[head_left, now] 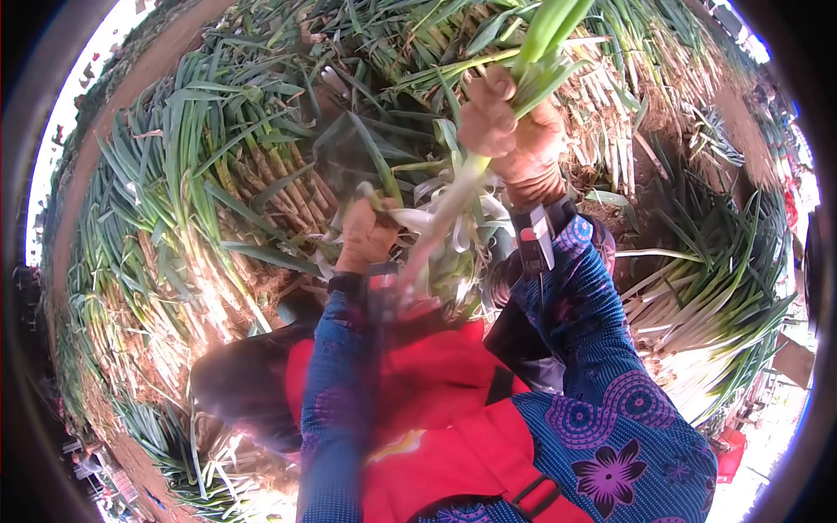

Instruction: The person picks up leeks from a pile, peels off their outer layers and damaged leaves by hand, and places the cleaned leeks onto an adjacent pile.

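My right hand (520,135) is closed around a long green onion (449,205), gripping it where the white stalk turns into green leaves. The stalk slants down towards my lap, its lower end blurred by motion. To the left of the stalk, my left hand (366,234) is closed on an outer leaf (410,218), a pale strip that trails towards the stalk. Pale peelings (488,213) and loose green leaves (375,152) lie beneath and between my hands.
Piles of unpeeled green onions (187,235) with dirty roots stand at my left, and more (602,122) lie ahead. Whiter, cleaner green onions (697,305) are heaped at my right. My red apron (436,375) covers my lap. Each wrist wears a strapped device (534,240).
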A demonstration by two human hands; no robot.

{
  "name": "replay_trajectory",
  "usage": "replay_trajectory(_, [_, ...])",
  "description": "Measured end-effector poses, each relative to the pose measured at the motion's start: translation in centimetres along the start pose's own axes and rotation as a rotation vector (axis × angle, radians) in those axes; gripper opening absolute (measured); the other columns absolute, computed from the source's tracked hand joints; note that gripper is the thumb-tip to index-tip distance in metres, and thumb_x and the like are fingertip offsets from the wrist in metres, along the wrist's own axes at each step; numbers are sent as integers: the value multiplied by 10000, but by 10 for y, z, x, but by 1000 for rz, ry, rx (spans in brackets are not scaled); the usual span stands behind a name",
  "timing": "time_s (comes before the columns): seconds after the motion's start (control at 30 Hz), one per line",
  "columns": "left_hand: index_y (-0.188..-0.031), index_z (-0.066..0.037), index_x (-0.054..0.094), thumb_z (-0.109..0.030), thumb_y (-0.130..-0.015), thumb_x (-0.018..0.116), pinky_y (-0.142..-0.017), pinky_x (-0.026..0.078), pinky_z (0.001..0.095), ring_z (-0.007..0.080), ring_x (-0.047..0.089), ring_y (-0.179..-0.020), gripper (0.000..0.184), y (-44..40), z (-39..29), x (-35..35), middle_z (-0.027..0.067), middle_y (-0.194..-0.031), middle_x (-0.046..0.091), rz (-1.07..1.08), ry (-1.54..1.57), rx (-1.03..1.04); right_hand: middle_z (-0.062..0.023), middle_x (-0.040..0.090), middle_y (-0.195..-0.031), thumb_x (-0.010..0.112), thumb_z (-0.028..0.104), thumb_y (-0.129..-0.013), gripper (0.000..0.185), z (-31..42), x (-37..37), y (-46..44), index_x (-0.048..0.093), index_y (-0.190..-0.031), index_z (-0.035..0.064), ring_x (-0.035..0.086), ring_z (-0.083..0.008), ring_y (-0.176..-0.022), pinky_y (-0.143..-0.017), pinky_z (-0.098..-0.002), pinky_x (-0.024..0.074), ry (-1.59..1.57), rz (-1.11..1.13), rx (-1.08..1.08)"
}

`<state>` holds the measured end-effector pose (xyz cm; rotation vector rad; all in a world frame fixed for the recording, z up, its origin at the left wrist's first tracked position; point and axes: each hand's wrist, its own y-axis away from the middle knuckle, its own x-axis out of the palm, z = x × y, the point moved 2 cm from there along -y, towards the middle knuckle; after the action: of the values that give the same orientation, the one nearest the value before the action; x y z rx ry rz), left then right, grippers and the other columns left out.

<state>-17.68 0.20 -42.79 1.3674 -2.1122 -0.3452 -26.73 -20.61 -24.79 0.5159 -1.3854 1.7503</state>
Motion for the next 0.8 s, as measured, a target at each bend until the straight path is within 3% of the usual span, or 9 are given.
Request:
replay_trajectory(0.07, [-890, -52, 572, -168, -859, 538, -585, 468, 368, 229, 610, -687, 124, -10, 1, -37, 79, -766, 602, 22, -978, 526, -47, 507, -776, 562, 272, -934, 269, 16, 1, 2, 570, -996, 10, 446, -124, -591, -506, -245, 381, 3, -2, -66])
replay_trajectory(0.17, [-830, -44, 581, -181, -784, 607, -524, 440, 390, 238, 577, -603, 146, 32, -27, -77, 82, -658, 569, 10, -1337, 720, -45, 506, -797, 530, 271, -957, 282, 48, 0, 11, 563, -1028, 0, 433, -109, -590, -517, -243, 382, -27, -30, -158])
replay_trajectory(0.23, [-838, -34, 591, -191, -762, 641, -533, 441, 391, 249, 576, -608, 182, 38, -29, -124, 91, -657, 573, -147, -1362, 739, -51, 519, -832, 537, 284, -953, 306, 65, -4, 16, 567, -1041, -7, 435, -126, -623, -562, -262, 384, 50, -122, -225])
replay_trajectory(0.33, [-924, -11, 612, -209, -770, 676, -621, 474, 374, 273, 605, -708, 259, 1, -5, -213, 114, -758, 618, -603, -913, 541, -78, 541, -878, 584, 278, -921, 286, 73, -18, 27, 562, -1050, 23, 489, -164, -726, -623, -300, 410, 175, -334, -317])
replay_trajectory(0.4, [-1066, 18, 645, -214, -768, 703, -754, 518, 378, 298, 647, -850, 382, 25, -40, -202, 142, -895, 670, -743, -506, 134, -101, 560, -909, 623, 278, -888, 306, 73, -20, 29, 537, -1050, 33, 527, -191, -766, -672, -326, 459, 213, -498, -382])
replay_trajectory(0.5, [-1203, 18, 605, -203, -789, 701, -893, 482, 383, 304, 613, -1017, 478, -27, -32, -242, 198, -1086, 644, -421, -978, 533, -121, 560, -938, 630, 267, -882, 293, 64, -29, 26, 518, -1038, 47, 553, -248, -817, -766, -408, 510, 203, -681, -456])
replay_trajectory(0.57, [-1240, 18, 573, -182, -797, 710, -958, 439, 382, 321, 552, -1135, 505, 42, -84, -92, 221, -1223, 570, -407, -1247, 745, -124, 557, -932, 608, 258, -904, 255, 52, -30, 21, 516, -1029, 56, 550, -253, -834, -777, -408, 509, 229, -770, -491])
replay_trajectory(0.63, [-1279, 16, 522, -143, -782, 724, -998, 403, 391, 325, 501, -1192, 559, 69, -100, 7, 210, -1277, 516, -68, -953, 757, -116, 554, -936, 590, 258, -915, 242, 38, -27, 17, 515, -1026, 57, 547, -238, -844, -811, -403, 491, 264, -795, -486])
replay_trajectory(0.8, [-1275, -79, 521, 54, -696, 706, -977, 440, 390, 352, 530, -1146, 622, 106, -102, 142, 174, -1234, 541, 200, -1028, 1191, -79, 573, -883, 545, 249, -935, 220, 15, -14, 12, 538, -1036, 54, 557, -206, -811, -841, -368, 468, 373, -885, -464])
